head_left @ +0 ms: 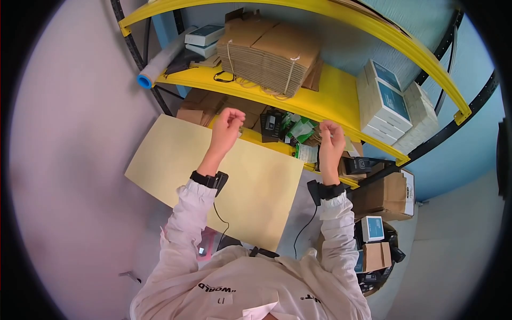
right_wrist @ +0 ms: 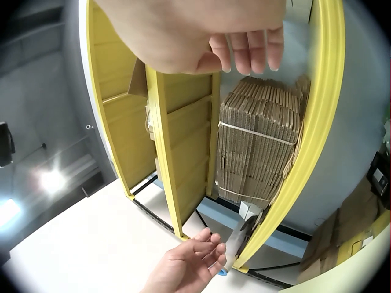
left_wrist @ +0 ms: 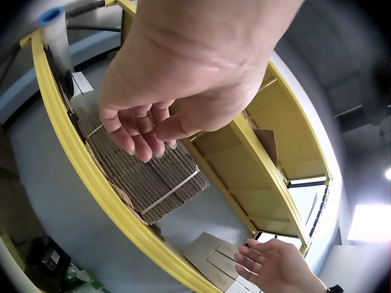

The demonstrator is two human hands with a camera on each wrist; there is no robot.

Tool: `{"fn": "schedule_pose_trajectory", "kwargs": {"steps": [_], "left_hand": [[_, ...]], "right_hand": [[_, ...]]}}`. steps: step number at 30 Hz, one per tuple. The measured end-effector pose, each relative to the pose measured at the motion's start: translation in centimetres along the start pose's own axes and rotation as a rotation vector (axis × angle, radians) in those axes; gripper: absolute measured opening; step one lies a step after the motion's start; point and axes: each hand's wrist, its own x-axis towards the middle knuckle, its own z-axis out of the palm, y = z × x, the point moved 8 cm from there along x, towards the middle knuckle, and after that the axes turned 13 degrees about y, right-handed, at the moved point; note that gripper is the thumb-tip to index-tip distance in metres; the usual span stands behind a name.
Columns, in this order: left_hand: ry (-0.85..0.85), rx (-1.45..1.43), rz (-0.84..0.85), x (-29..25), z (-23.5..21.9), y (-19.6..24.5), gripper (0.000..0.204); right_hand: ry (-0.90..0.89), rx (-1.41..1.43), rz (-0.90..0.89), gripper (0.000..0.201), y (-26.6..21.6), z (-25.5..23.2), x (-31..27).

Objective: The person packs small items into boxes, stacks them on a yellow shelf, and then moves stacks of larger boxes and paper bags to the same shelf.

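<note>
Both hands are raised in front of the yellow shelf, apart from each other and holding nothing. My left hand (head_left: 226, 133) is above the far part of the pale yellow board (head_left: 224, 176), its fingers loosely bent. My right hand (head_left: 332, 148) is over the lower shelf's right part, fingers loosely bent too. In the left wrist view the left hand (left_wrist: 177, 79) hangs with relaxed fingers before the cardboard stack (left_wrist: 153, 177). From the right wrist, the right hand (right_wrist: 208, 36) shows loose fingers above the same stack (right_wrist: 256, 140).
Strapped flat cardboard (head_left: 266, 53) lies on the yellow shelf (head_left: 341, 101), with white boxes (head_left: 385, 101) at right and a film roll (head_left: 165, 58) at left. Green packets (head_left: 301, 129) sit below. A carton (head_left: 381, 196) and a filled bin (head_left: 392, 256) stand at right.
</note>
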Motion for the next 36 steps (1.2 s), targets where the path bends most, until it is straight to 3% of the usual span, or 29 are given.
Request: {"fn": "schedule_pose_trajectory", "kwargs": {"steps": [3,5,7,15,16,21,23,28,31,33,36], "left_hand": [[0.019,-0.030,0.028,4.4,-1.3,-1.2,0.016],[0.120,-0.031,-0.048,7.5,-3.0,-2.7,0.015],[0.122,-0.033,-0.074,10.9,-3.9,-4.0,0.021],[0.205,-0.144,-0.237,20.3,-5.8,-4.9,0.062],[0.141,-0.135,-0.256,21.0,-5.6,-5.3,0.070],[0.138,-0.176,-0.337,24.5,-4.6,-8.6,0.081],[0.072,-0.199,-0.441,26.0,-3.9,-10.3,0.082],[0.033,-0.249,-0.447,27.8,-3.3,-10.0,0.090],[-0.033,-0.222,-0.469,29.1,-2.6,-10.6,0.102],[-0.182,-0.233,-0.508,29.2,-1.4,-11.4,0.131],[-0.203,-0.201,-0.529,30.1,-1.0,-12.0,0.135]], "right_hand": [[0.032,-0.012,0.082,0.021,2.2,2.1,0.6],[0.064,-0.036,0.116,0.026,2.5,3.9,0.9],[0.087,0.110,0.279,0.036,2.9,5.7,1.0],[0.125,0.072,0.392,0.066,6.1,11.5,3.1],[0.132,0.069,0.440,0.072,6.8,12.1,3.3],[0.160,0.078,0.536,0.092,8.4,14.9,5.7],[0.184,0.082,0.575,0.101,8.8,15.4,6.5],[0.138,0.117,0.567,0.106,9.9,15.9,8.2],[0.169,0.181,0.658,0.111,11.1,15.8,9.0],[0.127,0.241,0.654,0.111,10.7,16.0,9.1],[0.097,0.306,0.704,0.110,10.7,16.5,9.4]]}}
